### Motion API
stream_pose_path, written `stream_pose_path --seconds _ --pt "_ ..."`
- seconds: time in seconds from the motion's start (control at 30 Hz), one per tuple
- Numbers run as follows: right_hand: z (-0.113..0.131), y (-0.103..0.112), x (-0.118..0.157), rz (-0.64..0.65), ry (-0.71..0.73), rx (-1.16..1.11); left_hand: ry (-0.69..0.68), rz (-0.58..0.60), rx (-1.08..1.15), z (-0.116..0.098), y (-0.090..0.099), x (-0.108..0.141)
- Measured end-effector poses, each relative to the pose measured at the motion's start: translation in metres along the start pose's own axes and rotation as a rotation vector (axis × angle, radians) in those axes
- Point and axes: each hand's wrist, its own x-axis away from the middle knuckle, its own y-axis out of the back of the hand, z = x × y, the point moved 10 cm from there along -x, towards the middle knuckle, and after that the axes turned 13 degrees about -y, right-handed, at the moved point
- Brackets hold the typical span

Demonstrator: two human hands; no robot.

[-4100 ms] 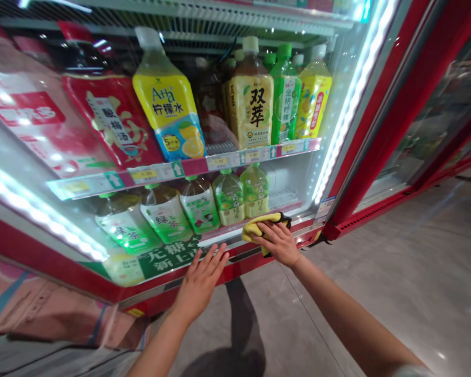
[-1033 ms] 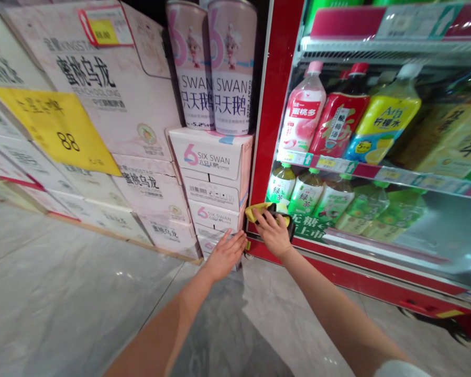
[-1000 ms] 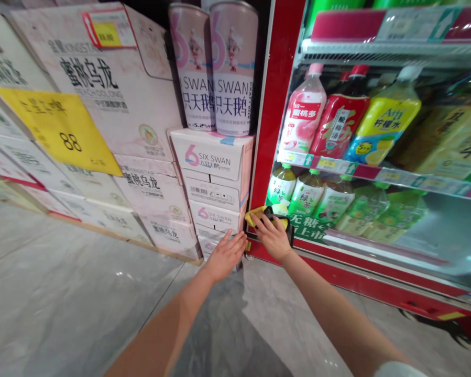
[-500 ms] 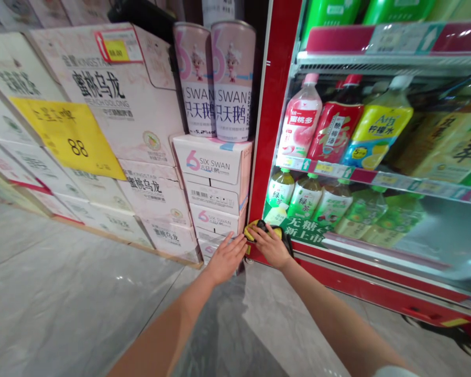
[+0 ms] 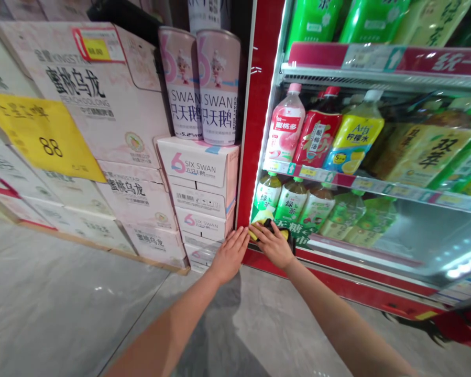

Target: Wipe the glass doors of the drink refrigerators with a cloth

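My right hand (image 5: 273,245) presses a folded yellow and black cloth (image 5: 254,233) against the lower left corner of the glass door of a red drinks fridge (image 5: 245,131). Its fingers are bent over the cloth, and dark folds stick out past the hand's right side. My left hand (image 5: 232,255) lies with fingers stretched out on the fridge's red frame, holding nothing. Its fingertips are just left of the cloth, beside the stacked white cartons (image 5: 204,225). Whether they touch the cloth I cannot tell.
Two tall pink cans (image 5: 219,86) stand on the cartons. Larger pale boxes (image 5: 89,99) with a yellow price sheet (image 5: 48,141) are stacked left. Behind the glass, bottles (image 5: 284,128) line the shelves. Grey floor tiles (image 5: 101,298) lie below.
The view has shifted slightly to the right, so the boxes and fridge sit further left. The cloth and right hand have moved a little up and right along the glass; the left hand stays beside them.
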Motion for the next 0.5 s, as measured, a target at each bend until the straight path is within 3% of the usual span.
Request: stream_pose_path --seconds 0.1,0.17,0.27,0.37,0.43,0.5 --pt "-0.015 0.014 -0.015 -0.032 -0.031 0.011 0.156 -0.090 0.053 0.011 0.007 -0.011" --pt "-0.034 0.028 -0.011 -0.057 -0.074 0.034 0.203 -0.146 0.086 0.015 0.010 -0.014" --pt "-0.054 0.037 0.020 -0.044 -0.105 0.061 0.166 -0.137 0.106 0.011 0.007 -0.019" --pt "-0.051 0.030 0.050 0.008 -0.012 0.045 0.103 -0.076 0.091 0.003 0.001 -0.025" --pt "-0.050 0.029 0.053 0.022 0.039 0.034 0.047 -0.055 0.080 -0.006 0.000 -0.032" --pt "-0.064 0.040 0.045 -0.017 0.001 0.045 -0.004 -0.054 0.071 -0.015 0.001 -0.040"
